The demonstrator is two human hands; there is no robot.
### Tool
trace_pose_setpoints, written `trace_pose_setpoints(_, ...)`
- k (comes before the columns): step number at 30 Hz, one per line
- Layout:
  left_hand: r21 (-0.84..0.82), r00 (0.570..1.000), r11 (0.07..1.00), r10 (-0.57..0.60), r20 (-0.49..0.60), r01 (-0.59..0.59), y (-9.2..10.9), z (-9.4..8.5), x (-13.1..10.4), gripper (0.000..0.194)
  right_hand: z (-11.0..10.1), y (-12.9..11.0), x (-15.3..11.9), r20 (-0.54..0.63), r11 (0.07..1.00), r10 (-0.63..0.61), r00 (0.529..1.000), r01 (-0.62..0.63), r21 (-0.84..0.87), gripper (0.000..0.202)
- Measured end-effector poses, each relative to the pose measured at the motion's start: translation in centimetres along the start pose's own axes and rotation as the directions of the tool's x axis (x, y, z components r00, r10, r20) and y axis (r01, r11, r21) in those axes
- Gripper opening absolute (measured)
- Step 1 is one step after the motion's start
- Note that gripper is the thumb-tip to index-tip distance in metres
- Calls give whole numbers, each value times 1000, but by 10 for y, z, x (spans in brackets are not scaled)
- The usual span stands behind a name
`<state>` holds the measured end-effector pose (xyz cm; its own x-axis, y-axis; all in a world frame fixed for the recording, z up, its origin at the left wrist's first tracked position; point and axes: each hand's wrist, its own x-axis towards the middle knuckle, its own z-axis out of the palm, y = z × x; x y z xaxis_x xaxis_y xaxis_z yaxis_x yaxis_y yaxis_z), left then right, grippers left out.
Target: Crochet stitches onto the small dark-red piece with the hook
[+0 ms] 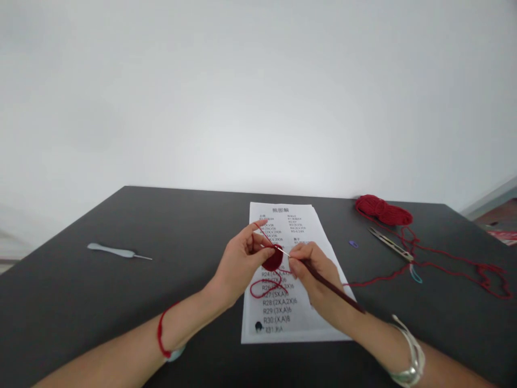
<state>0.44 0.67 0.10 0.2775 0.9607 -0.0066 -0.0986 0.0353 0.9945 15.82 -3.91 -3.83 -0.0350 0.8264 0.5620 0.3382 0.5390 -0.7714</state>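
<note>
Above a printed paper sheet (299, 328), my left hand (244, 258) pinches the edge of a small round red crochet piece (273, 261). A red strand runs over its raised index finger. My right hand (315, 269) is closed around a crochet hook (329, 285) with a dark brown handle. The hook's thin metal tip meets the top edge of the red piece; the exact stitch is too small to make out. A loose loop of red yarn (258, 289) hangs below the piece, over the printed lines.
A red yarn ball (383, 210) lies at the back right, its strand trailing across the dark table (194, 215). Near it are small scissors or a metal tool (391, 244) and a purple clip (353, 244). A grey-handled hook (117, 251) lies left.
</note>
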Motion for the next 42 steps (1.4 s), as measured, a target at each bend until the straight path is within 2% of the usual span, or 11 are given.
trace_pose_setpoints(3,126,997,990,69,20,-71,-2,-4,2,53,-5,-4,2,67,998,-51,996,53,-33,11)
trace_pose_setpoints(8,402,980,894,196,44,-197,3,-5,-2,45,-7,-16,12,74,855,377,923,-377,357,16)
trace_pose_setpoints(12,510,968,825,243,68,-243,8,-5,-3,42,-7,-17,13,123,774,432,893,-437,458,18)
trace_pose_setpoints(16,519,966,817,245,83,-252,6,-6,-1,42,-10,-12,8,156,1000,4,988,1,-29,10)
trace_pose_setpoints(19,515,961,813,257,100,-270,5,-7,1,37,-15,-9,7,322,909,-284,903,360,-208,16)
trace_pose_setpoints(22,517,954,804,278,110,-294,5,-8,1,23,-18,-8,9,388,855,-345,854,457,-246,18)
trace_pose_setpoints(28,414,958,865,266,104,-285,4,-10,3,11,-20,-9,12,171,995,44,984,-58,83,11)
trace_pose_setpoints(33,127,982,978,153,111,-167,4,-2,-4,21,-11,-11,17,245,666,343,907,-419,617,13)
trace_pose_setpoints(36,-78,993,997,21,114,-12,2,3,-9,36,-5,-9,12,149,765,284,947,-317,560,10)
trace_pose_setpoints(39,-236,975,958,-124,183,166,0,6,-10,45,-3,-3,6,36,992,-40,999,36,122,8)
trace_pose_setpoints(42,-299,965,927,-170,198,225,-1,6,-8,49,-4,2,3,128,890,-334,934,357,-285,14)
